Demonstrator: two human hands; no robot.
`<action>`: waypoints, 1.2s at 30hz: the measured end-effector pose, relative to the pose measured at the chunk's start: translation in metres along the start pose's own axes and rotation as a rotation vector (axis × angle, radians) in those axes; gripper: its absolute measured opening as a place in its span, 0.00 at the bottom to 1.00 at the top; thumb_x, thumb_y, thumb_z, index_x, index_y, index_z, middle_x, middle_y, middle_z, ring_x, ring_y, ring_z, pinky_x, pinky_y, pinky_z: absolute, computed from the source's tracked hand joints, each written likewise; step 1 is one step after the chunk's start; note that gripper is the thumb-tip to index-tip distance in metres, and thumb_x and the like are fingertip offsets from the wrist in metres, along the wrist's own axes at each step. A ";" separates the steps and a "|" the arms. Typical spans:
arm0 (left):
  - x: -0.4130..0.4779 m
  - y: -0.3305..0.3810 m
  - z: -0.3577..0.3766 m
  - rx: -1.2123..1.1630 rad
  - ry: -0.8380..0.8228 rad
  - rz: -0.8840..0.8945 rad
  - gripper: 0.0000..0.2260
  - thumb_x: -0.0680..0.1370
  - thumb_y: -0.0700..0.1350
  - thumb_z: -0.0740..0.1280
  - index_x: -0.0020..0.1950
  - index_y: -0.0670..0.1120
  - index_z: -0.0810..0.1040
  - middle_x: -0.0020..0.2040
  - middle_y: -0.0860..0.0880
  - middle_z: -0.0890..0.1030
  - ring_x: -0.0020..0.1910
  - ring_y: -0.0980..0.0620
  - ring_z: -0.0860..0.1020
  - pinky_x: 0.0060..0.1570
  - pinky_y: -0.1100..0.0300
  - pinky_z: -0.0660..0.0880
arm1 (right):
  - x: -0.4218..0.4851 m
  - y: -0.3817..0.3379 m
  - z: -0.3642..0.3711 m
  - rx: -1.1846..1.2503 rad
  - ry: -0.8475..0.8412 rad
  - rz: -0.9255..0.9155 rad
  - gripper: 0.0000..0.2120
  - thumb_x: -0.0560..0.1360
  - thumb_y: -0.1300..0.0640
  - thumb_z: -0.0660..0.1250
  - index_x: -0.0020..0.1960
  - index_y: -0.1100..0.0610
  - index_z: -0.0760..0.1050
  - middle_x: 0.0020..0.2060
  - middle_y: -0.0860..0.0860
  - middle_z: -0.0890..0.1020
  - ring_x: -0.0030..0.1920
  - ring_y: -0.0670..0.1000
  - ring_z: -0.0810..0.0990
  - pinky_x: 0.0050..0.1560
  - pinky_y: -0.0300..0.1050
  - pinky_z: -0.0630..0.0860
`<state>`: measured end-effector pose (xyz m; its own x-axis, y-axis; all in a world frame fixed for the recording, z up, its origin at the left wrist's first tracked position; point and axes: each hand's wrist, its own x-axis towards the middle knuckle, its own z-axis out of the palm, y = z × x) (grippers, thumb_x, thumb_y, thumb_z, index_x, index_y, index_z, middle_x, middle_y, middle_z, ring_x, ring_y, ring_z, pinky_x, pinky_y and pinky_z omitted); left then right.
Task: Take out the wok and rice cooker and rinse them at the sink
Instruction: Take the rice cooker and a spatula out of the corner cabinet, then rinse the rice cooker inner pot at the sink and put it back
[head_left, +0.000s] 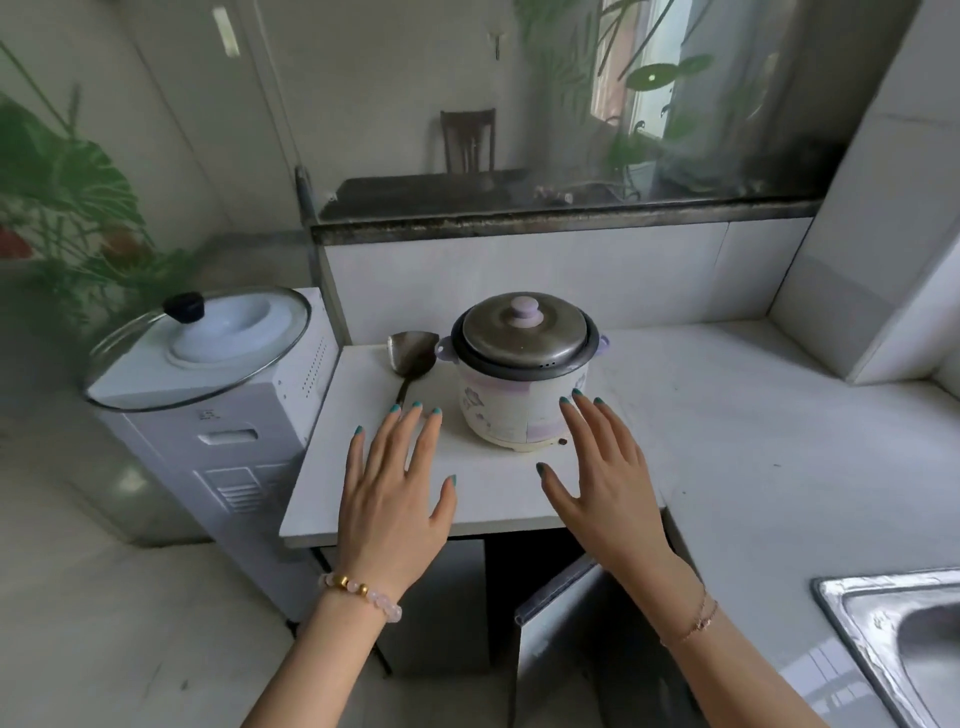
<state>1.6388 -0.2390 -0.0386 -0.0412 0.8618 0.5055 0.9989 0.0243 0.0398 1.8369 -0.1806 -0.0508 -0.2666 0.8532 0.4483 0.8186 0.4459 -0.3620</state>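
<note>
Fingers of both hands are spread wide and hold nothing: the left hand (397, 499) hovers over the white counter (727, 441) just left of the rice cooker (524, 374), and the right hand (605, 483) hangs just beside its front right, fingertips near the printed wall but, as far as I can tell, not touching. The rice cooker stands upright on the counter with its steel lid (524, 332) seated. A metal spatula (410, 358) lies just beside its left handle.

To lift it well, I would close a palm on each side low on the body or under the small lilac handles, keep it level so the loose lid does not slide, and carry it right toward the sink (904, 639).

No wok is in view. A glass lid (197, 353) rests on the white appliance (218, 447) at left. The open cupboard door (558, 623) below hides the dark interior, and the sink is cut off at the frame edge, with no tap in view.
</note>
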 end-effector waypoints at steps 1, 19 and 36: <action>0.001 0.003 0.000 -0.002 0.001 -0.010 0.28 0.71 0.47 0.70 0.69 0.41 0.69 0.67 0.41 0.73 0.67 0.42 0.71 0.65 0.40 0.66 | 0.002 0.002 -0.003 0.001 0.008 -0.009 0.31 0.74 0.50 0.68 0.73 0.59 0.64 0.71 0.56 0.68 0.72 0.59 0.64 0.70 0.56 0.63; 0.001 0.019 0.008 -0.033 -0.021 -0.147 0.27 0.71 0.48 0.69 0.68 0.41 0.71 0.67 0.43 0.73 0.67 0.43 0.71 0.65 0.41 0.67 | 0.030 0.028 -0.020 0.085 0.030 -0.109 0.30 0.75 0.52 0.68 0.73 0.58 0.64 0.70 0.53 0.69 0.72 0.57 0.65 0.71 0.52 0.62; 0.125 -0.073 0.097 -0.137 -0.086 -0.011 0.27 0.71 0.53 0.55 0.64 0.41 0.76 0.64 0.43 0.77 0.62 0.43 0.76 0.63 0.44 0.68 | 0.189 0.034 0.051 -0.019 0.005 0.068 0.21 0.75 0.56 0.66 0.67 0.58 0.71 0.64 0.50 0.76 0.64 0.54 0.72 0.62 0.41 0.65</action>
<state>1.5631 -0.0837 -0.0615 -0.0444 0.9021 0.4293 0.9858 -0.0301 0.1653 1.7883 0.0095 -0.0205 -0.2074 0.8802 0.4269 0.8443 0.3814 -0.3764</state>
